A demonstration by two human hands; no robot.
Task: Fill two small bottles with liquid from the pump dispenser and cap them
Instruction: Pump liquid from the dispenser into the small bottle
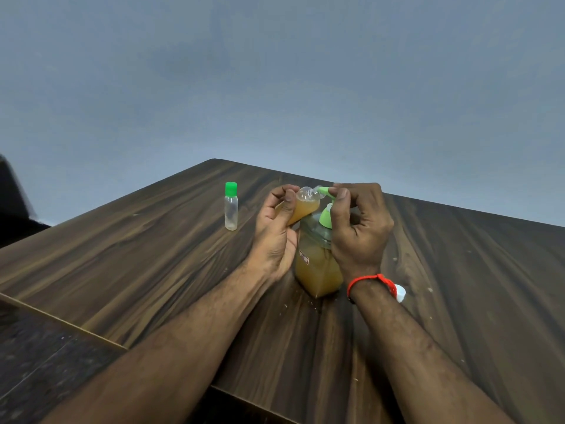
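Currently, step: filling the first bottle.
Left hand (275, 237): clamped on tilted small clear plastic bottle (301, 208), mouth at spout.
Right hand (357, 221): fingers closed, pressing green-topped pump dispenser of amber liquid (319, 264).
Next: probably stop pumping, fit cap.
Green-capped empty clear bottle (231, 206): standing apart, left.

Tilted small bottle (301, 209) of amber liquid meets the green-nozzled pump dispenser (318, 264); capped empty bottle (230, 207) stands left

The left hand (275, 231) tilts a small bottle (301, 208) against the pump dispenser (318, 261) nozzle; the right hand (359, 221) presses the pump; a green-capped bottle (230, 206) stands apart on the tabletop (137, 249).
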